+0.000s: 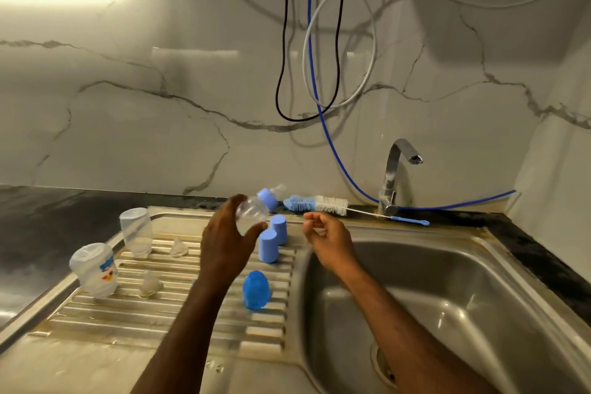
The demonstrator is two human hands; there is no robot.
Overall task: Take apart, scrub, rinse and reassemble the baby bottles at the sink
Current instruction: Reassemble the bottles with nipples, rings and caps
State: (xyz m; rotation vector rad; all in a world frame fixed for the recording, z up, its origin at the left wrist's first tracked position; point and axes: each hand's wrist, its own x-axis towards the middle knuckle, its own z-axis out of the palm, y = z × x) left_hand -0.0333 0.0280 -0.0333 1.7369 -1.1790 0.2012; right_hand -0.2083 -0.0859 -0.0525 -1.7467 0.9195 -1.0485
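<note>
The left hand (224,233) grips a clear baby bottle (256,208) with a blue collar, tilted above the drainboard (179,323). The right hand (329,237) hovers beside it, loosely curled and holding nothing. An upturned bottle (94,269) at far left bears an unreadable label. A bottle brush (319,204) lies behind.

— What couldn't you make out near the sink (454,269)?
— Left of it, the held bottle (256,209) was motion-blurred.
— And the drain (385,365)?
— Half hidden behind the forearm.
</note>
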